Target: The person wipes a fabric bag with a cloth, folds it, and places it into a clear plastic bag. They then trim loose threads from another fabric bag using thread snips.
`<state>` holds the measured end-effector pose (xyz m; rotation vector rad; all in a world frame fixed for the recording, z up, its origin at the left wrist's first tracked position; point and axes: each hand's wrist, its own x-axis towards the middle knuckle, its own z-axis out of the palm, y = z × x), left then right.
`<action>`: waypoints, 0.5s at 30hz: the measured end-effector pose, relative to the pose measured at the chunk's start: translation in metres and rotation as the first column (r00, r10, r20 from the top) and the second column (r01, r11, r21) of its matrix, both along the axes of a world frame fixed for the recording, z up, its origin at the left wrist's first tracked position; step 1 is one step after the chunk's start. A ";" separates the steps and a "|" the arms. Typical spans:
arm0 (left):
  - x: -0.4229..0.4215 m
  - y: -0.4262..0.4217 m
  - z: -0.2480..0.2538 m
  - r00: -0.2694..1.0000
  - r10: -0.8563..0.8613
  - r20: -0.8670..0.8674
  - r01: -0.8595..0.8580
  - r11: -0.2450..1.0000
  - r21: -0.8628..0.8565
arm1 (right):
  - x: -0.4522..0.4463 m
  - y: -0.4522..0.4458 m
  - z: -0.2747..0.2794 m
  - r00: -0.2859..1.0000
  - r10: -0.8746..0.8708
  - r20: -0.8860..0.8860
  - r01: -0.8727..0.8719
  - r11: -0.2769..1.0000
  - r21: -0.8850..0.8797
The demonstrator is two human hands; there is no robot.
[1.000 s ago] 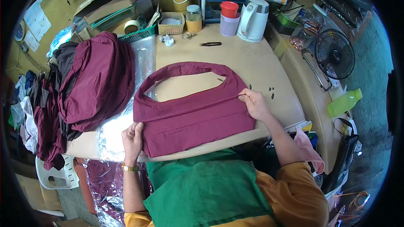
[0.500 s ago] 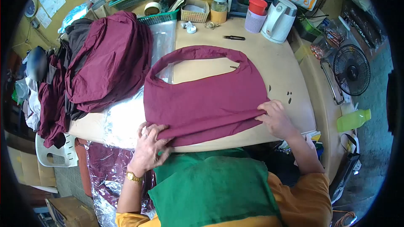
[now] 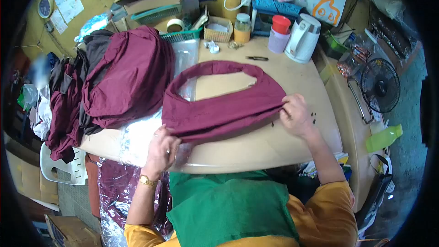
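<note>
A maroon fabric shoulder bag lies on the table, its strap curving in a loop at the far side. The body of the bag is folded up along the near edge. At its near left corner, my left hand, with a gold watch at the wrist, is closed on the cloth. My right hand pinches the right end of the fold, slightly raised from the tabletop. Black thread snips lie beyond the strap.
A heap of maroon cloth stands at left beside clear plastic. At the back are a white kettle, stacked cups, a jar and baskets. To the right are a fan and a green bottle.
The near edge of the bag has been folded further up, making its body narrower. Both hands have moved away from me with the fold. The camera view has tilted up a little.
</note>
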<state>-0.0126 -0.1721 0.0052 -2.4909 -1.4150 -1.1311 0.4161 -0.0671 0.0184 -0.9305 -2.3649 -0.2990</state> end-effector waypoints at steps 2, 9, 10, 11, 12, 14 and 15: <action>-0.011 0.005 0.034 0.976 0.070 0.205 -0.060 0.997 -0.054 | -0.008 0.004 0.050 0.936 -0.056 -0.346 -0.002 0.987 -0.164; -0.025 0.011 0.127 0.920 -0.010 0.391 -0.095 0.964 0.249 | 0.011 0.003 0.184 0.838 0.041 -0.544 -0.262 0.905 -0.335; -0.026 0.002 0.133 0.882 0.022 0.471 -0.131 0.971 0.200 | 0.022 -0.004 0.196 0.826 0.204 -0.525 -0.388 0.882 -0.268; -0.020 0.008 0.142 0.826 -0.042 0.562 -0.024 0.994 0.109 | 0.016 0.007 0.191 0.825 0.190 -0.533 -0.396 0.866 -0.304; -0.012 0.015 0.153 0.749 -0.079 0.658 0.079 0.996 0.030 | 0.011 0.019 0.187 0.823 0.175 -0.540 -0.404 0.850 -0.339; -0.030 0.053 0.118 0.765 -0.127 0.632 0.170 0.985 -0.007 | -0.002 0.036 0.154 0.843 -0.133 -0.522 -0.202 0.820 -0.535; -0.045 0.058 0.107 0.812 -0.116 0.571 0.166 0.986 -0.035 | 0.005 0.036 0.156 0.888 -0.111 -0.447 -0.184 0.804 -0.565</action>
